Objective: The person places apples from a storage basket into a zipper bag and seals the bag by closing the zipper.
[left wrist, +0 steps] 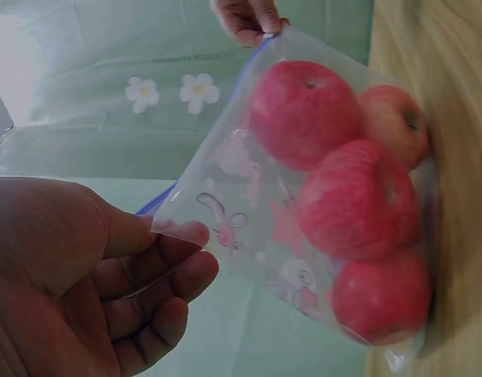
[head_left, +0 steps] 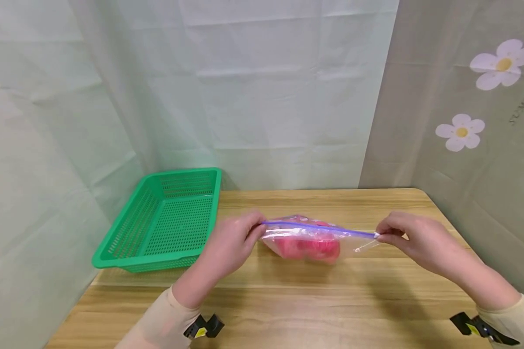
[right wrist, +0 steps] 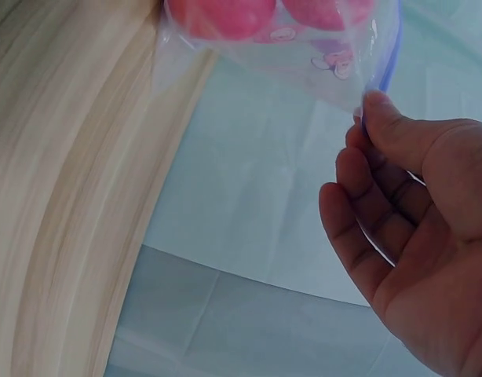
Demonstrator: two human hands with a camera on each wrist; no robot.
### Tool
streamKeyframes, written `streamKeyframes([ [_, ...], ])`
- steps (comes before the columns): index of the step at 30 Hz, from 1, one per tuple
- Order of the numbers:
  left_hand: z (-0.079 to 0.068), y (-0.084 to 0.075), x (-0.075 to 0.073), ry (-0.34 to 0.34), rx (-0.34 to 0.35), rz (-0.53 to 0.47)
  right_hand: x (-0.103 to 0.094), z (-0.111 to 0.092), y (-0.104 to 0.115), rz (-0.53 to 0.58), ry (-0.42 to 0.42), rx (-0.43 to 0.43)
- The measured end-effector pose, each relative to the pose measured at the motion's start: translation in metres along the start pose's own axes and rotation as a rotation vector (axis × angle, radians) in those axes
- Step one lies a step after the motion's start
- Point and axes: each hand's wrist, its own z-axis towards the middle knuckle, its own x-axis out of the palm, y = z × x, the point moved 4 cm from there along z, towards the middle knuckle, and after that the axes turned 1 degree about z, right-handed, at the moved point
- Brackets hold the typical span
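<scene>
A clear zip bag [head_left: 349, 243] with a purple zip strip and printed pictures hangs stretched between both hands over the table. Inside it are several red apples [left wrist: 359, 200], low in the bag. My left hand [head_left: 231, 245] pinches one top corner between thumb and index finger; in the left wrist view the left hand's [left wrist: 107, 275] other fingers curl loosely. At the opposite corner my right hand [head_left: 423, 242] pinches the end of the strip, by a small white slider [head_left: 377, 235]. The right wrist view shows the right hand's [right wrist: 414, 188] thumb pressed on that corner.
To the left on the wooden table [head_left: 288, 310] stands a green plastic basket [head_left: 218, 194] with slotted walls and nothing inside. Pale curtains [head_left: 266, 97] hang behind the table and at its sides; the right one has white flowers on it.
</scene>
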Motion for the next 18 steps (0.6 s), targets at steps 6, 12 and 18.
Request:
streamKeyframes([
  [6, -0.015, 0.000, 0.008, 0.062, -0.003, 0.041, 0.009, -0.007, 0.000, 0.106, 0.130, 0.010],
  [12, -0.024, -0.001, 0.014, 0.148, -0.006, 0.018, 0.019, -0.013, 0.002, 0.183, 0.239, -0.030],
  [18, -0.034, 0.001, 0.021, 0.198, 0.043, 0.021, 0.029, -0.015, 0.003, 0.238, 0.316, -0.041],
])
